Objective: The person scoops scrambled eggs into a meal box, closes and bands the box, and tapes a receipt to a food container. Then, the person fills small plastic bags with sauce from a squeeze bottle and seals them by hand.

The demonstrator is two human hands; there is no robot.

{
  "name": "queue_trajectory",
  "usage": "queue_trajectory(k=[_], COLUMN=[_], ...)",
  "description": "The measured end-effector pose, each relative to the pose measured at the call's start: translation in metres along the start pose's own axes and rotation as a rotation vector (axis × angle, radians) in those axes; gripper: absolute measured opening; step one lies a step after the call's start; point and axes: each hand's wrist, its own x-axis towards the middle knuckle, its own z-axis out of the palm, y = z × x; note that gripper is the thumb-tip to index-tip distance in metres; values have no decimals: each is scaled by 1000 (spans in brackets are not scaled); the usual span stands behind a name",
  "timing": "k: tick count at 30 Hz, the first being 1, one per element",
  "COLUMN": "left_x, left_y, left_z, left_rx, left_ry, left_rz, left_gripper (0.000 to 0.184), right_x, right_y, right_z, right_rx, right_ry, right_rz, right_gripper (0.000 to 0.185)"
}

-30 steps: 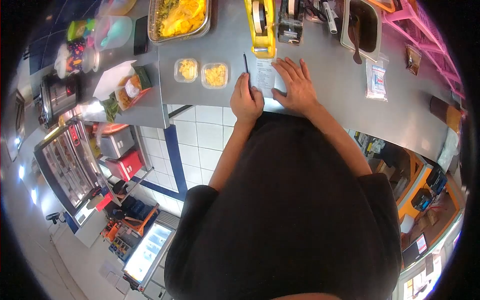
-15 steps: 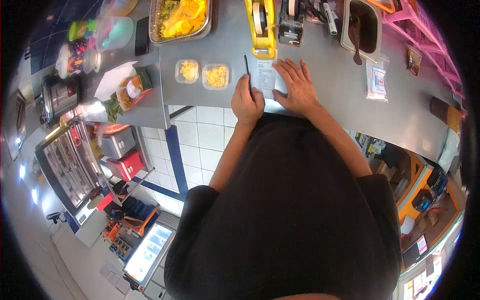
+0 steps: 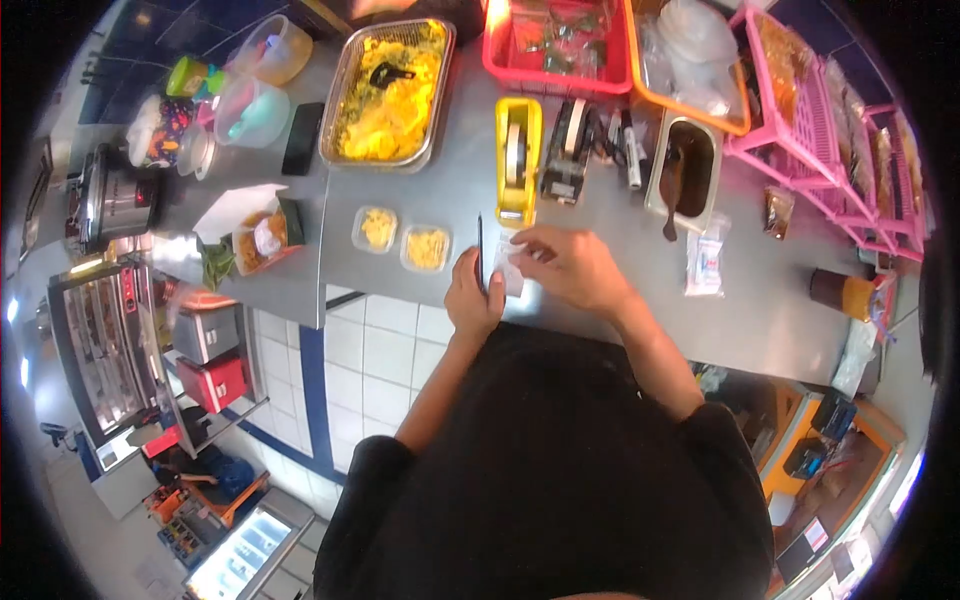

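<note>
My left hand is closed around a thin black pen that points away from me. Its thumb rests on the left edge of a small printed paper slip. With curled fingers, my right hand pinches the slip near its far right edge. Just beyond the slip lies a yellow tape dispenser, with a black tape dispenser at its right. Left of my hands are two small clear tubs of yellow food, a nearer tub and a farther tub.
A large clear tray of yellow food stands far left on the steel counter. A red basket, markers, a metal pan with a spoon and a pink rack line the back and right. An open food box sits left.
The view has tilted up, showing more of the counter's back. My right hand was spread flat beside the slip and now has its fingers curled over it. The pen stays in my left hand.
</note>
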Motion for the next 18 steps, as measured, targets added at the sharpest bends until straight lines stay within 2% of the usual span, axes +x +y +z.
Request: queue_trajectory(k=[2,4,6,8,10,12,14,15,16,17,18], left_x=[3,2,0,0,-1,3,3,7,15,17,16], left_y=[3,1,0,2,3,6,4,7,11,14,14], left_z=[1,5,5,4,2,-2,-1,-5,-13,-19,-19], left_rx=[15,14,87,103,89,89,55,85,35,-19,9], left_ry=[-7,33,-3,15,-56,-111,-33,5,-56,-116,-80], left_rz=[-72,-37,-62,-80,-141,-194,-165,-205,-210,-226,-290], left_gripper=[51,51,52,52,51,50,49,49,48,47,47], right_x=[23,63,117,199,246,292,286,297,292,298,304], right_y=[-29,-34,-23,42,67,117,99,104,77,99,100], right_z=[-46,-88,-130,-149,-160,-157,-149,-148,-154,-146,-147], right_rx=[63,19,-42,-185,-382,-553,-675,-752,-686,-751,-863], right_ry=[326,488,542,530,339,212,202,191,30,264,216], right_rz=[-265,-197,-138,-173,76,-14,50,142,105,-7,23], right_gripper=[28,26,24,23,26,34,36,45,50,44,40])
